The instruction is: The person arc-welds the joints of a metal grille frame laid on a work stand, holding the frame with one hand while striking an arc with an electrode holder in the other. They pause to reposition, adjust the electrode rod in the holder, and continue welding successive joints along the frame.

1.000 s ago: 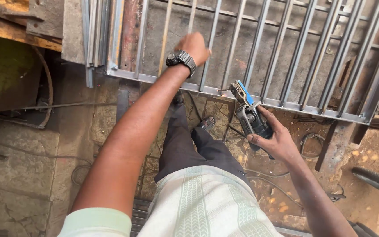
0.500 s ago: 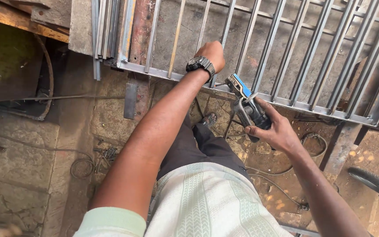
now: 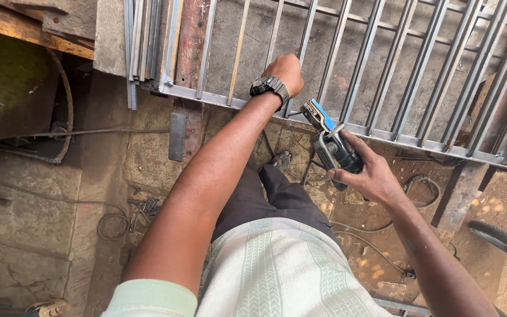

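My left hand [image 3: 286, 71], with a dark wristwatch [image 3: 269, 88] on the wrist, is closed around a vertical bar of a grey metal grille [image 3: 382, 76] lying in front of me. My right hand [image 3: 369, 170] grips a black and blue angle grinder [image 3: 331, 144], whose blue head sits just below the grille's lower rail [image 3: 347, 126], to the right of my left hand. The grinder's disc is hidden by the guard. My dark trousers and one sandalled foot [image 3: 281, 158] show below the rail.
A bundle of metal strips [image 3: 145, 41] lies at the grille's left end. A loose flat steel piece [image 3: 178, 136] rests on the stone floor. Cables [image 3: 382, 258] trail over the ground at right. A tyre [image 3: 506, 242] sticks in from the right edge; a wooden plank [image 3: 19, 29] at top left.
The view has shifted, so grille and hands sit lower and further right in the frame. My left hand keeps its hold on the bar; the grinder stays beside the lower rail.
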